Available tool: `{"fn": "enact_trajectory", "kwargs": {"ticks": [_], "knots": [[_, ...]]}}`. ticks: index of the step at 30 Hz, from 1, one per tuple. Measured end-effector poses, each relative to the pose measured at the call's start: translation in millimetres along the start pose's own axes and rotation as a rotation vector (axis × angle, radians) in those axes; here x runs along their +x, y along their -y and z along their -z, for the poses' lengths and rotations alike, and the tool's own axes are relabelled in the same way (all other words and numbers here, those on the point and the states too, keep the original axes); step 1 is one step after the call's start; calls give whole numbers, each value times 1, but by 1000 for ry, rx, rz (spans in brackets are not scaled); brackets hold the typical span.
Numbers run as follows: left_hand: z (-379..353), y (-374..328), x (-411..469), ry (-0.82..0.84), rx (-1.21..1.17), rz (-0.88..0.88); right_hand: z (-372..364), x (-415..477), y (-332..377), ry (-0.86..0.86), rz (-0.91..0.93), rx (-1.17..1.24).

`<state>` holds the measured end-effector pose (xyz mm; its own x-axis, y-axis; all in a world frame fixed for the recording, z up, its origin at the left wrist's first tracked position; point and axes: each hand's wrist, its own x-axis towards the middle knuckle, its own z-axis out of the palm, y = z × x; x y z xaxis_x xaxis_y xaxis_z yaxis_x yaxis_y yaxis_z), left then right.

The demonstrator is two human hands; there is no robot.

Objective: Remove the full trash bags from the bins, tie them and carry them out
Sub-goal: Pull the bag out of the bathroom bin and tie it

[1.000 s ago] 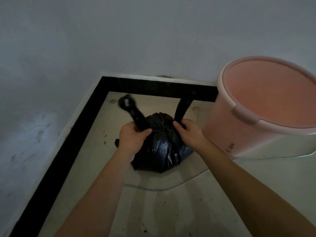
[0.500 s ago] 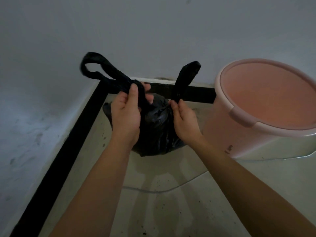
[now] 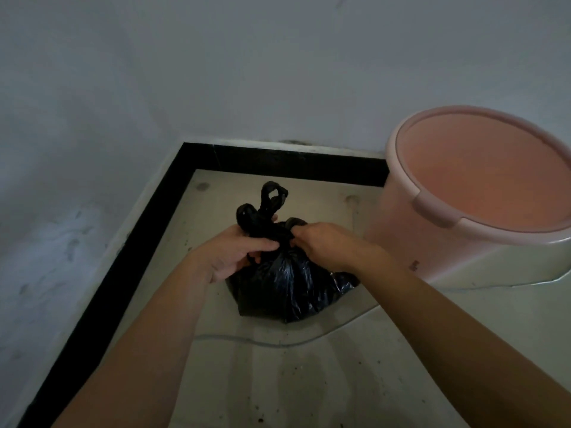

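A full black trash bag (image 3: 287, 288) sits on the pale floor in the room's corner. Its two handle loops (image 3: 268, 200) stick up together above the gathered neck. My left hand (image 3: 234, 254) grips the neck and one handle from the left. My right hand (image 3: 321, 242) pinches the plastic at the neck from the right. Both hands meet at the top of the bag. To the right stands the pink bin (image 3: 469, 217), with no bag in it.
Grey walls close the corner behind and to the left, with a black skirting strip (image 3: 129, 267) along their base. The floor (image 3: 278, 381) in front of the bag is speckled with dirt. The pink bin stands close to the bag's right side.
The bag was lifted with its handles pulled up and apart; now it is back down on the floor, and both hands have come together at its neck with the handles crossed.
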<state>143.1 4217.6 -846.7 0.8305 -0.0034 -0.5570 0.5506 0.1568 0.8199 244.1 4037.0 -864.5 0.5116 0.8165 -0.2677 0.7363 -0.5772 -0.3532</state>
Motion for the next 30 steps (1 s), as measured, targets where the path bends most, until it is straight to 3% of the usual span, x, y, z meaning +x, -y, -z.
{"fn": "enact_trajectory", "kwargs": {"ticks": [3,6,9,12,18,21,26,30], "knots": [[-2,1,1,-11,6,6,5,0,3,37,35,100],[-1,9,2,-42,-160,11,8,-2,-7,17,32,299],[2,14,1,84,-264,27,14,-5,-14,30,-108,666],[-4,10,-1,199,-203,51,20,-3,-9,-72,-178,1036],[-18,5,0,298,-70,57,26,10,7,-193,-157,1198],[-20,9,0,255,-185,28,22,15,2,-338,-215,1309],[-9,10,1,180,-474,-80,17,7,3,-504,-296,1707],[-4,7,4,50,-632,-94,24,2,11,-580,-279,1773]]}}
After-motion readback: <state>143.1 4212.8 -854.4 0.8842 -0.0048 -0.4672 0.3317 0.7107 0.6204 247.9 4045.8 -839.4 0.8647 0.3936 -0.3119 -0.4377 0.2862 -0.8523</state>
